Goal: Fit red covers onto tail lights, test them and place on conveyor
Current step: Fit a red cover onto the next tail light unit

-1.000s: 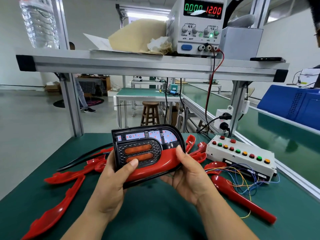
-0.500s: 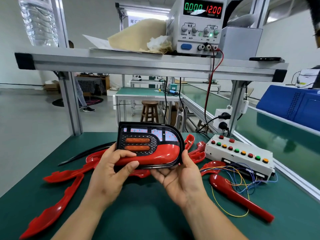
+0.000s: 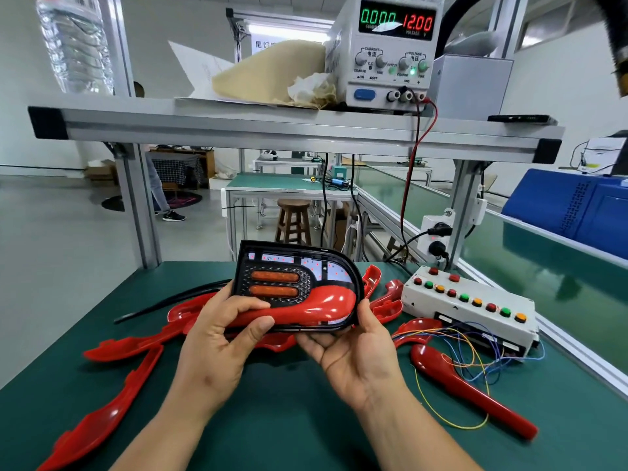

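Both hands hold the tail light [image 3: 295,266] up over the middle of the green table [image 3: 306,430]. It is a black shell. The red cover [image 3: 316,309] sits inside it along the bottom, just under two orange strips. The left hand [image 3: 217,338] grips the left end, with its fingers bent round it and its thumb pressing on the red cover. The right hand [image 3: 356,355] cups the right end from below, with its thumb up on the rim. Loose red covers [image 3: 102,419] lie on the table all around. A white button box [image 3: 469,300] with thin wires sits to the right. A blue box [image 3: 571,202] is far right, and I cannot see what is in it.
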Tool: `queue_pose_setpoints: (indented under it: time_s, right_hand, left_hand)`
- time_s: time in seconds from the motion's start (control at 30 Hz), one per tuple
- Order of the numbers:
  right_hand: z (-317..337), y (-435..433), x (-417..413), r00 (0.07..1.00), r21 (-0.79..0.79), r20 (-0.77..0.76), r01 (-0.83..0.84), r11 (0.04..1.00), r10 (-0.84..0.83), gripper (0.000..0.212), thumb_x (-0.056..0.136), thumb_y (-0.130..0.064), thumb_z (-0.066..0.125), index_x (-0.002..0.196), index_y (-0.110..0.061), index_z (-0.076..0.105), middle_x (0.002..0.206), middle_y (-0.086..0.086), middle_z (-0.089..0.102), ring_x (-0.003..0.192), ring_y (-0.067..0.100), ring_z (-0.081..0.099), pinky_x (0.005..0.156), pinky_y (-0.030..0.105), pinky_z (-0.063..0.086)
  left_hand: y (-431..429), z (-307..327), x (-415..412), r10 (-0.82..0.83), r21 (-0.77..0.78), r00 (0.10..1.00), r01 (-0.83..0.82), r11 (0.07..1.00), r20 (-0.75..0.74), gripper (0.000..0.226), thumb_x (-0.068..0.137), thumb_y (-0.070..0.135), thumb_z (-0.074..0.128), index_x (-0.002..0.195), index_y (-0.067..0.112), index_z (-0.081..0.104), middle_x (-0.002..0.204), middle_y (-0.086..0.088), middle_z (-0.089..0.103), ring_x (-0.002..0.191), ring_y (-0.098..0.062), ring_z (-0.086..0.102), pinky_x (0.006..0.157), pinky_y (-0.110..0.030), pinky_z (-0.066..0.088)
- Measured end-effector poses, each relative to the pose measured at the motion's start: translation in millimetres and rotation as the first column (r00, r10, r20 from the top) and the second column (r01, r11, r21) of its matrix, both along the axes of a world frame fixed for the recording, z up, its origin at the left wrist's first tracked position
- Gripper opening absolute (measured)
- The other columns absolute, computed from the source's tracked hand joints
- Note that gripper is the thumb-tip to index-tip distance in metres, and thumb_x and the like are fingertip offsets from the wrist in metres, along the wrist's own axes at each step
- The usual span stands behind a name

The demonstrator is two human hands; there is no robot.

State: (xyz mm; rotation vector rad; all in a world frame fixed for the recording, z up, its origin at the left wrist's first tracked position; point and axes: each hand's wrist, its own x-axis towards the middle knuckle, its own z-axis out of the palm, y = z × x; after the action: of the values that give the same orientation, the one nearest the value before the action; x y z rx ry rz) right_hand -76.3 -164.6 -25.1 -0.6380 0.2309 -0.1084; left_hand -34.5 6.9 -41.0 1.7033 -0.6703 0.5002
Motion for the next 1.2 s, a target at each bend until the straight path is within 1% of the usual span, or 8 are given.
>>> queue_pose_setpoints:
  time_s: [0.1, 0.2, 0.33, 0.47, 0.57, 0.77, 1.07, 1.2]
  right_hand:
    - [-0.2, -0.4, 0.2, 1.0, 0.014, 0.001, 0.004, 1.0, -0.004, 0.063, 0.1, -0.051, 0.033, 0.124, 0.002, 0.058, 0.103, 0.023, 0.069, 0.08, 0.036, 0.069, 0.06, 0.042, 0.059]
    - [-0.7, 0.5, -0.5, 1.0, 0.016, -0.006, -0.004, 1.0, 0.004, 0.062, 0.1, -0.051, 0.034, 0.124, 0.002, 0.058, 0.112, 0.027, 0.067, 0.083, 0.038, 0.069, 0.06, 0.043, 0.059]
    - [-1.7, 2.2, -1.2, 1.0, -0.001, -0.003, -0.02, 1.0, 0.02, 0.062, 0.099, -0.051, 0.036, 0.124, 0.002, 0.057, 0.117, 0.028, 0.065, 0.09, 0.04, 0.069, 0.064, 0.044, 0.059]
    - [-2.3, 0.5, -0.3, 0.999, -0.009, 0.008, -0.034, 0.999, 0.034, 0.062, 0.099, -0.05, 0.036, 0.126, 0.001, 0.057, 0.118, 0.027, 0.065, 0.091, 0.039, 0.068, 0.066, 0.044, 0.06]
    - [-1.5, -0.1, -1.8, 0.997, -0.061, 0.038, -0.059, 0.996, 0.062, 0.063, 0.093, -0.053, 0.042, 0.125, -0.001, 0.057, 0.121, 0.027, 0.063, 0.089, 0.037, 0.068, 0.07, 0.044, 0.06]
    - [-0.2, -4.2, -4.1, 0.986, -0.163, 0.13, -0.079, 0.983, 0.1, 0.065, 0.08, -0.039, 0.06, 0.131, -0.001, 0.05, 0.111, 0.025, 0.068, 0.082, 0.033, 0.072, 0.068, 0.042, 0.059]
    - [-2.3, -5.0, -3.6, 0.986, -0.164, 0.116, -0.1, 0.981, 0.12, 0.061, 0.082, -0.038, 0.062, 0.128, 0.002, 0.051, 0.102, 0.023, 0.071, 0.083, 0.035, 0.072, 0.067, 0.042, 0.059]
    - [-4.0, -5.3, -2.7, 0.984, -0.209, 0.136, -0.085, 0.974, 0.115, 0.061, 0.084, -0.037, 0.062, 0.128, 0.005, 0.051, 0.108, 0.026, 0.069, 0.088, 0.036, 0.071, 0.072, 0.043, 0.058]
  left_hand:
    - [-2.8, -2.3, -1.7, 0.043, 0.05, 0.999, -0.042, 0.998, -0.007, 0.033, 0.07, 0.077, 0.062, 0.091, 0.053, 0.068, 0.134, 0.025, 0.052, 0.127, 0.01, 0.043, 0.092, 0.0, 0.032]
    - [-1.7, -2.3, -0.6, 0.093, 0.122, 0.993, -0.085, 0.989, -0.066, 0.017, 0.073, 0.068, 0.068, 0.088, 0.06, 0.066, 0.153, 0.009, 0.035, 0.141, 0.004, 0.026, 0.103, -0.01, 0.022]
    - [1.0, 1.4, -1.5, 0.088, 0.138, 0.995, -0.083, 0.987, -0.036, 0.01, 0.076, 0.059, 0.07, 0.085, 0.056, 0.067, 0.134, 0.025, 0.046, 0.118, 0.024, 0.038, 0.091, 0.005, 0.027]
    - [-0.1, 1.1, -3.6, 0.16, 0.166, 0.987, -0.152, 0.974, -0.03, 0.016, 0.072, 0.05, 0.064, 0.087, 0.05, 0.066, 0.134, 0.013, 0.046, 0.126, 0.001, 0.04, 0.101, -0.013, 0.025]
    - [-1.2, 1.5, -3.2, 0.162, 0.154, 0.986, -0.156, 0.976, -0.028, 0.017, 0.075, 0.05, 0.075, 0.088, 0.044, 0.067, 0.127, 0.006, 0.053, 0.124, -0.009, 0.046, 0.101, -0.017, 0.029]
    - [1.4, -0.8, -3.6, 0.1, 0.113, 0.991, -0.09, 0.99, -0.084, 0.021, 0.072, 0.047, 0.081, 0.087, 0.051, 0.066, 0.13, 0.008, 0.045, 0.115, 0.022, 0.037, 0.09, 0.004, 0.028]
    - [-3.5, -0.2, -5.0, 0.046, 0.038, 0.986, -0.04, 0.998, -0.161, 0.018, 0.067, 0.052, 0.07, 0.082, 0.043, 0.065, 0.127, 0.011, 0.045, 0.11, 0.02, 0.04, 0.093, -0.015, 0.034]
    - [-2.1, -4.4, -1.3, -0.13, -0.239, 0.953, 0.064, 0.969, -0.274, 0.057, 0.065, 0.04, 0.085, 0.11, 0.045, 0.05, 0.125, 0.004, 0.06, 0.117, -0.011, 0.059, 0.094, -0.039, 0.051]
